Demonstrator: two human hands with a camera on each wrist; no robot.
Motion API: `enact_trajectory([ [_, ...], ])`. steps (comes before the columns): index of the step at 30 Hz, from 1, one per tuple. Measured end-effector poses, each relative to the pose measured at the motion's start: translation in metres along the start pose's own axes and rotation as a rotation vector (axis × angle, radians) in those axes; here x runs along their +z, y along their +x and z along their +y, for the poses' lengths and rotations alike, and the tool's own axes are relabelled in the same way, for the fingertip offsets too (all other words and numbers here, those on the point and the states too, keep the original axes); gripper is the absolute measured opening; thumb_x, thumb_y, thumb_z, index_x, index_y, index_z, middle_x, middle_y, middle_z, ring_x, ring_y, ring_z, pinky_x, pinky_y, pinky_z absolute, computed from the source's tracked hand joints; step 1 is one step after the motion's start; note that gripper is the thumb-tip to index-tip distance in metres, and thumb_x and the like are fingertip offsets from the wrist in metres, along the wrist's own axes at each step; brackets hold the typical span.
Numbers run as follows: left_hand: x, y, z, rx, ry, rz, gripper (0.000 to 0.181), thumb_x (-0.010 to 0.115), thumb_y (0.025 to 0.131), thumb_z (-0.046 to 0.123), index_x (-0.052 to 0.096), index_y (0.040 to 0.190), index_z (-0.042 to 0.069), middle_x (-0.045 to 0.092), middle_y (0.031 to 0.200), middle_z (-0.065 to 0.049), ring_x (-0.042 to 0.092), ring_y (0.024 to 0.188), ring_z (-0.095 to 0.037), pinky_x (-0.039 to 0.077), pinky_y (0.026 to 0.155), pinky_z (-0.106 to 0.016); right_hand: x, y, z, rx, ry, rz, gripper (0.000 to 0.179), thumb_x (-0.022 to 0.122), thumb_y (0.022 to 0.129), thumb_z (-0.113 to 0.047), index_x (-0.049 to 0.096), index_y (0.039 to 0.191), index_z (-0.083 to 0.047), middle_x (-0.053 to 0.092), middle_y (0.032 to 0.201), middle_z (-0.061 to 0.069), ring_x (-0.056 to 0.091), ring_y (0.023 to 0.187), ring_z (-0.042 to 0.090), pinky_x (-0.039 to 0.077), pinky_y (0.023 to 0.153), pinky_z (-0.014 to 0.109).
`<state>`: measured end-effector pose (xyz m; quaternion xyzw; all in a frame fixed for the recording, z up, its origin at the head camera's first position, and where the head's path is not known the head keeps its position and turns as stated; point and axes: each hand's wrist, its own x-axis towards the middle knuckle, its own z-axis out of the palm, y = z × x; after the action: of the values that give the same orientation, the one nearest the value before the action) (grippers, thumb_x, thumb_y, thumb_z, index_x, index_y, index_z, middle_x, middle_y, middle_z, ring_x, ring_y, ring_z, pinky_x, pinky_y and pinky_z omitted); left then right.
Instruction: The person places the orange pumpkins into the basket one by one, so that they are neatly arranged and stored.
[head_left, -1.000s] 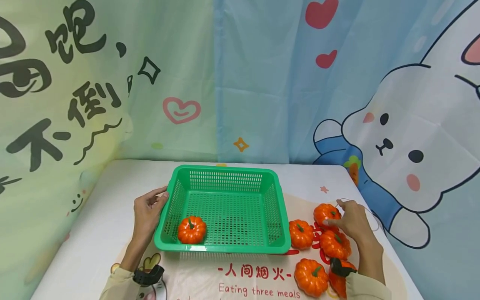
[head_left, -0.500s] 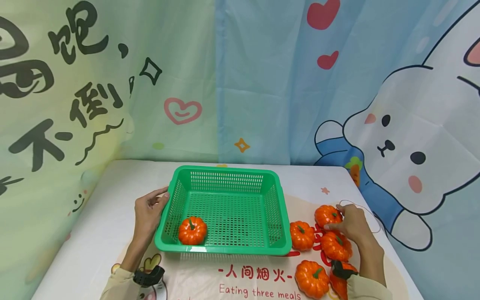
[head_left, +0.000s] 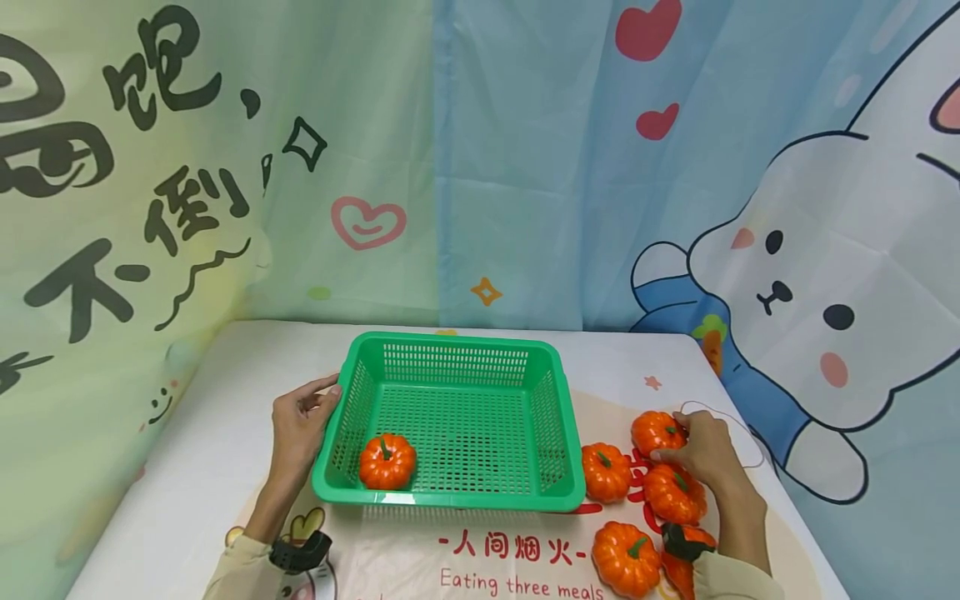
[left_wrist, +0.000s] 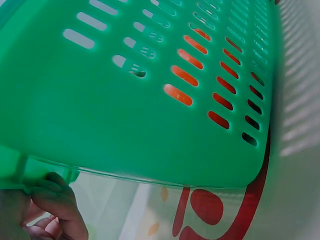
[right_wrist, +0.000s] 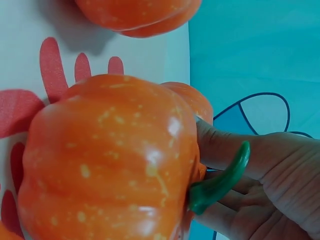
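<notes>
Flanking the basket (head_left: 480,500), left hand (head_left: 298,423) pinches its rim (head_left: 325,454), right hand (head_left: 708,446) the farthest pumpkin (head_left: 655,433).

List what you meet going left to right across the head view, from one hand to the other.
Left hand → basket with pumpkin inside → pumpkin beside it → far pumpkin → right hand. The rest overlap, so they are left out.
</notes>
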<state>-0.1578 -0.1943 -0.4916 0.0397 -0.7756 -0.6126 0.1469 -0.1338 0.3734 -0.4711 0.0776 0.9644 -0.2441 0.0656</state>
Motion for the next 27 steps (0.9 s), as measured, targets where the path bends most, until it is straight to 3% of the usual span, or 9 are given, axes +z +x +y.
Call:
enact_trajectory([
  [27, -0.0001, -0.0008, 0.0001, 0.015, 0.003, 0.003, 0.029, 0.071, 0.107, 0.013, 0.077, 0.131, -0.002, 0.077, 0.097, -0.032, 0.068, 0.061, -0.003, 0.061, 0.057, -0.018, -0.0009, -0.0091, -0.0029, -0.083, 0.023, 0.055, 0.081, 0.091, 0.087, -0.006, 0.049, 0.152, 0.018, 0.06, 0.143, 0.042, 0.057, 0.131, 0.058, 0.051, 0.112, 0.071],
])
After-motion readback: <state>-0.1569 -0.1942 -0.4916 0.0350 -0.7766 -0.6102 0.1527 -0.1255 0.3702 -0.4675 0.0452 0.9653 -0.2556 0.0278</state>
